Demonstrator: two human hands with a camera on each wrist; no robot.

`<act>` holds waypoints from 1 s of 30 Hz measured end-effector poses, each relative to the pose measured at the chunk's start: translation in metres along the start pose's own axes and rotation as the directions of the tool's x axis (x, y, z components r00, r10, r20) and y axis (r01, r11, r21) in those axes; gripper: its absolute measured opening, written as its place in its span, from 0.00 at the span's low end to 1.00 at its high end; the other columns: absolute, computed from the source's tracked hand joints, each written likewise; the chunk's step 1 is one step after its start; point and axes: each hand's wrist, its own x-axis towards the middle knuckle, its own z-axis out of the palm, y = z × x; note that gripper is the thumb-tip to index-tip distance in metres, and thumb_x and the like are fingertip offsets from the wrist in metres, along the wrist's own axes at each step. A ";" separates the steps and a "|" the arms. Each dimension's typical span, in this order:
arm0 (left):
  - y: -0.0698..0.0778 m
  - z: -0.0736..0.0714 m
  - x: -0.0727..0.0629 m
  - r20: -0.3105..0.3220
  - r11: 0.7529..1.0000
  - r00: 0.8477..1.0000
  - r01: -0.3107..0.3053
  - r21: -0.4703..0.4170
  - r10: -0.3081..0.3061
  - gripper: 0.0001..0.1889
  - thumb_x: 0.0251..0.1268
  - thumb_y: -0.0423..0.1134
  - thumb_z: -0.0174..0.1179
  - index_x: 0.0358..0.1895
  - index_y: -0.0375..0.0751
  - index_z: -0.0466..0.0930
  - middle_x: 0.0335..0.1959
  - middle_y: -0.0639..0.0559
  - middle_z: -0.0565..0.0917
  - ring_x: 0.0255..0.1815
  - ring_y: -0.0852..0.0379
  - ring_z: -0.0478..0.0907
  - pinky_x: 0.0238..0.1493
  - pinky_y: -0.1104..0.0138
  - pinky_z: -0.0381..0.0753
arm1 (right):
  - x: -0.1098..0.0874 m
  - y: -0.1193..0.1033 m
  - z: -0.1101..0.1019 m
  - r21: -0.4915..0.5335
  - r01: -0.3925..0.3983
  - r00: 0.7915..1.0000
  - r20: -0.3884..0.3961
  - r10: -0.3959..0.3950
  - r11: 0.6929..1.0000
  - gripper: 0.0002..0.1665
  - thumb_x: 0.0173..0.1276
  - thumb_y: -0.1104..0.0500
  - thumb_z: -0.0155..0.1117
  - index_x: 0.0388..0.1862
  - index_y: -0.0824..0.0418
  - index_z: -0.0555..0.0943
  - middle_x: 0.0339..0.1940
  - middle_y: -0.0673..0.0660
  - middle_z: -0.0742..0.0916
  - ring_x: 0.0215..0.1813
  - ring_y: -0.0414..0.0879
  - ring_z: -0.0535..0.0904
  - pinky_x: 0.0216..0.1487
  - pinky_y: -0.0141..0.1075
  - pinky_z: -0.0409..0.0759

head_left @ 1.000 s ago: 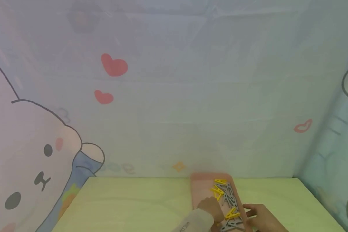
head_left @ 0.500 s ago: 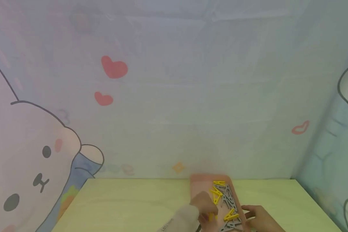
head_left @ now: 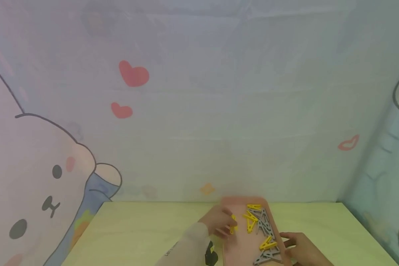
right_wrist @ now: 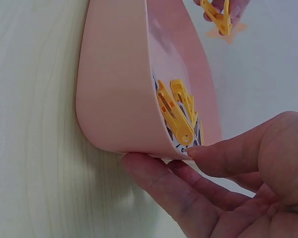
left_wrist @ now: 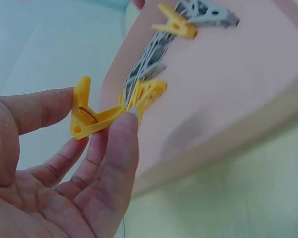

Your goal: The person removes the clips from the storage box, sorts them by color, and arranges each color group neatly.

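My left hand [head_left: 218, 220] pinches a yellow clothespin [left_wrist: 85, 116] between thumb and fingers, held over the left edge of the pink tray [head_left: 239, 249]. In the left wrist view its two legs are spread apart in a V. At the tray's right side, my right hand [head_left: 304, 250] grips the rim, thumb at the top edge and fingers against the outer wall. Along that side of the tray lie several grey clothespins [head_left: 264, 224], with several yellow clothespins [head_left: 268, 244] among them.
The tray stands on a pale yellow-green table [head_left: 153, 229], its far end near the back edge. Behind the table hangs a printed cloth [head_left: 239, 111]. A small black object [head_left: 211, 255] shows beside my left forearm.
My left hand has come up from inside the tray and moved left and farther back, bringing the yellow clothespin along. My right hand stays at the tray's right rim.
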 end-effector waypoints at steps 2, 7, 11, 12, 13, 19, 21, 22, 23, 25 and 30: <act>-0.006 -0.012 0.000 -0.003 1.000 1.000 -0.004 -0.027 0.004 0.22 0.59 0.31 0.65 0.57 0.31 0.75 0.33 0.44 0.81 0.31 0.49 0.83 0.31 0.57 0.85 | 0.000 -0.001 0.003 -0.005 -0.001 1.000 0.005 0.001 1.000 0.34 0.66 0.70 0.65 0.68 0.76 0.66 0.43 0.62 0.84 0.43 0.54 0.81 0.39 0.47 0.83; -0.018 -0.048 -0.004 -0.001 0.998 1.000 -0.024 -0.059 0.024 0.26 0.59 0.31 0.63 0.62 0.30 0.73 0.39 0.42 0.81 0.35 0.45 0.82 0.33 0.54 0.84 | 0.002 -0.003 0.008 -0.016 -0.001 1.000 0.011 0.001 1.000 0.34 0.65 0.70 0.65 0.68 0.76 0.66 0.43 0.62 0.84 0.44 0.54 0.82 0.39 0.48 0.83; -0.025 -0.072 -0.008 -0.018 0.998 0.999 -0.028 -0.057 0.027 0.27 0.60 0.32 0.62 0.64 0.30 0.72 0.43 0.41 0.80 0.39 0.42 0.81 0.35 0.52 0.84 | 0.001 -0.002 0.006 -0.025 -0.009 1.000 0.007 0.010 1.000 0.36 0.63 0.70 0.66 0.69 0.76 0.65 0.43 0.63 0.84 0.43 0.53 0.82 0.38 0.47 0.83; -0.026 -0.077 -0.009 -0.023 0.998 0.999 -0.027 -0.057 0.025 0.26 0.60 0.32 0.62 0.64 0.31 0.72 0.44 0.41 0.80 0.40 0.41 0.81 0.36 0.52 0.84 | 0.001 -0.002 0.006 -0.027 -0.011 1.000 0.003 0.011 1.000 0.37 0.63 0.70 0.66 0.69 0.76 0.65 0.43 0.63 0.84 0.43 0.53 0.82 0.38 0.47 0.83; -0.027 -0.082 -0.009 -0.029 0.998 0.999 -0.027 -0.056 0.025 0.26 0.61 0.32 0.62 0.64 0.31 0.72 0.44 0.41 0.80 0.40 0.40 0.81 0.36 0.52 0.83 | 0.000 -0.002 0.005 -0.027 -0.010 1.000 -0.003 0.010 1.000 0.37 0.63 0.70 0.66 0.69 0.77 0.65 0.43 0.63 0.84 0.42 0.53 0.82 0.38 0.47 0.83; -0.034 -0.108 -0.011 -0.071 0.999 0.997 -0.008 -0.043 0.005 0.27 0.61 0.32 0.61 0.65 0.31 0.72 0.45 0.42 0.80 0.42 0.40 0.80 0.38 0.53 0.83 | -0.003 -0.003 -0.002 -0.036 -0.004 1.000 -0.015 0.003 0.999 0.36 0.64 0.71 0.63 0.69 0.78 0.63 0.43 0.64 0.84 0.41 0.53 0.83 0.38 0.47 0.84; -0.039 -0.118 -0.014 -0.100 0.999 0.995 0.007 -0.034 -0.010 0.26 0.62 0.33 0.61 0.65 0.31 0.72 0.44 0.42 0.80 0.41 0.41 0.79 0.37 0.53 0.82 | -0.003 -0.003 -0.002 -0.032 -0.006 1.000 -0.006 0.006 0.999 0.35 0.64 0.72 0.63 0.69 0.78 0.63 0.43 0.64 0.84 0.42 0.53 0.83 0.38 0.47 0.84; -0.042 -0.123 -0.015 -0.116 0.999 0.993 0.016 -0.028 -0.019 0.26 0.62 0.33 0.61 0.64 0.31 0.72 0.44 0.42 0.80 0.40 0.42 0.79 0.37 0.54 0.82 | -0.003 -0.003 -0.002 -0.030 -0.007 1.000 -0.002 0.007 1.000 0.35 0.64 0.72 0.63 0.69 0.78 0.63 0.43 0.64 0.84 0.42 0.53 0.82 0.38 0.47 0.84; -0.045 -0.128 -0.017 -0.135 0.999 0.990 0.026 -0.023 -0.028 0.26 0.62 0.33 0.62 0.64 0.31 0.73 0.43 0.42 0.81 0.40 0.42 0.79 0.37 0.54 0.82 | -0.002 -0.003 -0.002 -0.028 -0.009 1.000 0.001 0.009 1.000 0.35 0.64 0.72 0.64 0.69 0.77 0.63 0.43 0.64 0.84 0.41 0.53 0.82 0.38 0.47 0.83; -0.051 -0.139 -0.020 -0.172 0.999 0.984 0.045 -0.008 -0.045 0.25 0.63 0.33 0.62 0.63 0.31 0.73 0.43 0.42 0.81 0.39 0.43 0.79 0.37 0.54 0.81 | -0.001 -0.003 -0.001 -0.029 -0.011 1.000 0.008 0.011 1.000 0.36 0.64 0.71 0.64 0.69 0.77 0.63 0.43 0.64 0.84 0.42 0.52 0.82 0.39 0.47 0.83; -0.072 -0.163 -0.018 -0.290 0.992 0.955 0.094 0.079 -0.067 0.22 0.61 0.33 0.63 0.58 0.29 0.75 0.40 0.44 0.81 0.35 0.47 0.78 0.32 0.57 0.80 | 0.004 0.000 0.000 -0.044 -0.011 1.000 0.008 0.011 0.999 0.36 0.65 0.71 0.64 0.69 0.77 0.63 0.44 0.64 0.84 0.42 0.52 0.82 0.38 0.47 0.83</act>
